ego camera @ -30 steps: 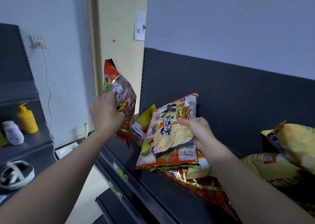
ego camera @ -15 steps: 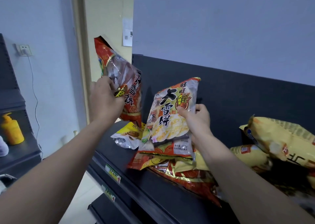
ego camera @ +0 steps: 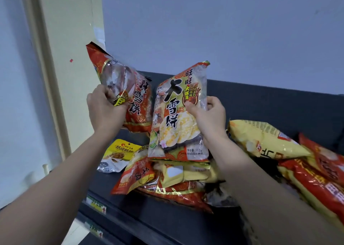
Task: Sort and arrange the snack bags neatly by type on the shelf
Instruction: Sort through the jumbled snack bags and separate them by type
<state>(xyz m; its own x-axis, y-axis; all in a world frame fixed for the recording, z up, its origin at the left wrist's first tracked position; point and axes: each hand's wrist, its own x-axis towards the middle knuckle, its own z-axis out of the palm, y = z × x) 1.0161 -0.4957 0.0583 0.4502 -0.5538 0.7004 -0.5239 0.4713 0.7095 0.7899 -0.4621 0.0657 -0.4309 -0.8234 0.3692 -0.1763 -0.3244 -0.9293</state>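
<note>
My left hand (ego camera: 104, 107) grips a red rice-cracker bag (ego camera: 128, 88) and holds it up, tilted, above the left end of the dark shelf (ego camera: 149, 215). My right hand (ego camera: 208, 118) pinches the right edge of a large pale rice-cracker bag (ego camera: 176, 118) with black characters, upright just right of the red one. Below them lies a loose heap of red and yellow snack bags (ego camera: 167, 179). A small yellow nut pouch (ego camera: 119, 153) lies flat at the shelf's left end.
More yellow bags (ego camera: 264, 140) and red bags (ego camera: 316, 179) are piled on the shelf at right. The shelf's dark back panel (ego camera: 270, 103) rises behind. Price labels (ego camera: 96, 205) sit on the front rail, with a lower shelf (ego camera: 111, 233) beneath. A cream door frame (ego camera: 55, 77) stands left.
Both hands have lifted their bags higher and brought them closer together, side by side. The view has swung right, so the side shelf with bottles is out of sight.
</note>
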